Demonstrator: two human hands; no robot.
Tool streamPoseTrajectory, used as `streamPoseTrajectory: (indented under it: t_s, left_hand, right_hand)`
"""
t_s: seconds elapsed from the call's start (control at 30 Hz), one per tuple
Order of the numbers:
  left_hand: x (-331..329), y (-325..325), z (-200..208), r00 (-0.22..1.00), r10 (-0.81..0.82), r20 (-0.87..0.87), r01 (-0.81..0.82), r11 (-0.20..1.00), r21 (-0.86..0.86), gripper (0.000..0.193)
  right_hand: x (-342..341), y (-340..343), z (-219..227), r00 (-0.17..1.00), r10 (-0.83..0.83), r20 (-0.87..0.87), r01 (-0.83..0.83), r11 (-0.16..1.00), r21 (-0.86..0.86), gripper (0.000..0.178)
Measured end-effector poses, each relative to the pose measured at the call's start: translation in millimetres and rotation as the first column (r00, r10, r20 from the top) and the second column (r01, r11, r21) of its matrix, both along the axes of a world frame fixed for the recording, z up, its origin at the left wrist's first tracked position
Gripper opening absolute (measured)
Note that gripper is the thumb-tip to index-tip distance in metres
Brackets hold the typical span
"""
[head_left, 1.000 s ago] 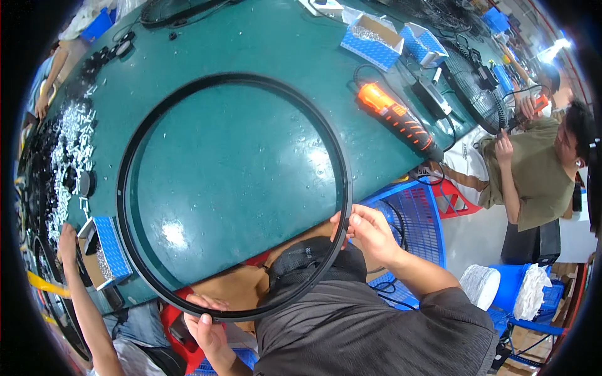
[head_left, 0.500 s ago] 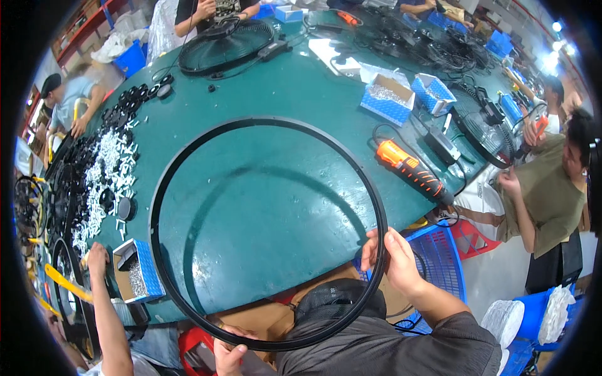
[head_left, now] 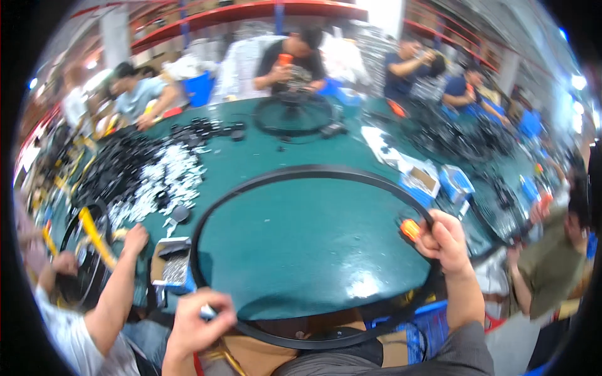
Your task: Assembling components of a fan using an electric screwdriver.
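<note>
A large black hoop [head_left: 307, 170] is tilted in front of me, its far rim above the green table and its near rim close to my body. My right hand [head_left: 445, 241] is closed around its right side. My left hand [head_left: 199, 319], blurred, has curled fingers at the lower left of the rim and hides that stretch. A small pale spot shows between its thumb and fingers; I cannot make out what it is. Past my right fingers, the orange end of a power screwdriver [head_left: 411, 229] shows, the rest of it hidden.
An open box of small metal parts [head_left: 157, 268] stands left of the hoop, below a heap of white plastic pieces [head_left: 166, 178] and black parts. Blue-white boxes [head_left: 456, 183] and black fan grilles [head_left: 467, 131] lie at right. Co-workers sit around the green table [head_left: 301, 232].
My view has swung up, bringing more of the far side into sight. The hoop now looks flatter and lies further right. Both hands have moved with it, the right one rising.
</note>
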State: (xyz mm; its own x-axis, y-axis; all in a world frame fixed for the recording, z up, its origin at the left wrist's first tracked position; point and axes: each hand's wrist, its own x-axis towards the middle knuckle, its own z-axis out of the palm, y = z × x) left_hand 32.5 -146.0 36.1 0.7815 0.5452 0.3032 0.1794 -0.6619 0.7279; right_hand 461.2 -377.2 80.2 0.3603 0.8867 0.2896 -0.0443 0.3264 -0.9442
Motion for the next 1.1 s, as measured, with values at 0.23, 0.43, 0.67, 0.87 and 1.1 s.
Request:
streamPoseTrajectory:
  t_s: [0.23,0.43,0.67,0.87,1.1]
  left_hand:
    - [29,39,44,0.910,0.113,0.399,-0.201,0.962,0.185,0.047]
    - [76,58,93,0.933,-0.285,0.219,0.349,0.862,-0.367,0.058]
    - [98,62,70,0.930,0.099,0.353,0.174,0.726,-0.665,0.020]
    - [84,49,-20,0.612,0.560,0.558,0.457,0.326,-0.828,0.034]
    - [126,0,-68,0.479,0.749,0.457,0.340,0.322,-0.884,0.037]
  right_hand:
    - [12,1,22,0.982,0.015,0.189,-0.010,1.000,-0.027,0.051]
    - [14,47,86,0.915,0.096,0.392,-0.038,0.987,-0.154,0.054]
    - [-20,89,117,-0.126,-0.624,0.771,0.270,0.726,0.632,0.020]
    - [-91,9,1,0.822,0.340,0.457,-0.236,0.934,-0.270,0.025]
    - [-136,31,-139,0.847,0.314,-0.429,-0.471,0.817,-0.331,0.057]
